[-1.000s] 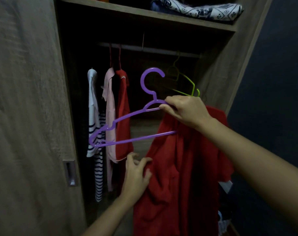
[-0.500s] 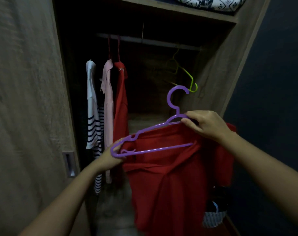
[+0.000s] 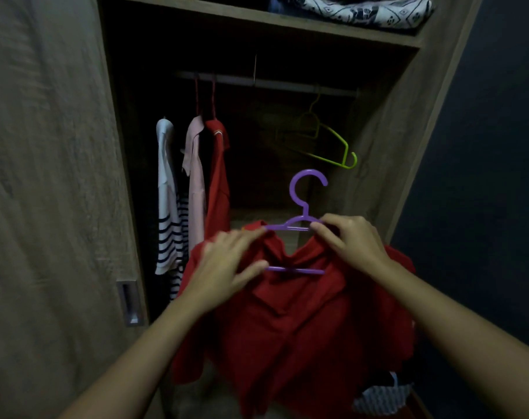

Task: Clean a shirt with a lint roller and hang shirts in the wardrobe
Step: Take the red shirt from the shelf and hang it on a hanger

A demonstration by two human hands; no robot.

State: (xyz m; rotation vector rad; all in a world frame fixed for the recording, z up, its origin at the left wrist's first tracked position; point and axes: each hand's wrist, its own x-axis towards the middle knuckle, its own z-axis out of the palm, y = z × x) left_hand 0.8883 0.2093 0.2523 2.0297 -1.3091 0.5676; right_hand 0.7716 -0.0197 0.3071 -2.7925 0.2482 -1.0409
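Note:
A red shirt (image 3: 302, 322) hangs over a purple plastic hanger (image 3: 306, 192) in front of the open wardrobe. The hanger's hook, upper arm and lower bar show above the collar; its shoulders are under the cloth. My right hand (image 3: 352, 243) pinches the hanger and the shirt at the right of the neck. My left hand (image 3: 230, 264), blurred, lies with spread fingers on the shirt's left shoulder. The wardrobe rail (image 3: 275, 83) runs across above.
On the rail's left hang a striped white shirt (image 3: 166, 201), a pink shirt (image 3: 195, 176) and another red shirt (image 3: 218, 176). A bare green hanger (image 3: 326, 146) hangs at the right. Folded patterned cloth (image 3: 357, 10) lies on the top shelf. The wardrobe door (image 3: 45, 192) stands at left.
The shirt now covers both shoulders of the purple hanger. My left hand let go of the hanger's left end and moved onto the shirt's left shoulder. The hanger has turned more upright.

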